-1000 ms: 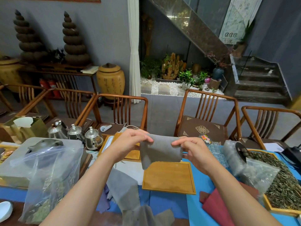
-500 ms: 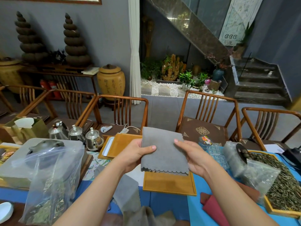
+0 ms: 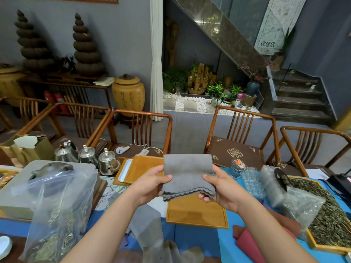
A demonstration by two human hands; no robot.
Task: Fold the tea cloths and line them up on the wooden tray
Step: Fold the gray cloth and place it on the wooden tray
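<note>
Our left hand [image 3: 152,184] and right hand [image 3: 221,188] each pinch a side of a folded grey scalloped-edge tea cloth [image 3: 188,176], held in the air above a flat rectangular wooden tray [image 3: 196,212] on the blue-covered desk [image 3: 226,242]. More loose grey cloths [image 3: 147,227] and dark red cloths [image 3: 250,245] lie nearby. Beyond the desk stand wooden armchairs [image 3: 241,133], then grey walls [image 3: 121,35] and a dark staircase [image 3: 298,99].

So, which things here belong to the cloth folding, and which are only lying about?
Job: grey cloth held by left hand and right hand; wooden tray; unfolded grey cloths; red cloths.
Lying about: teapots, plastic bag, loose tea.
</note>
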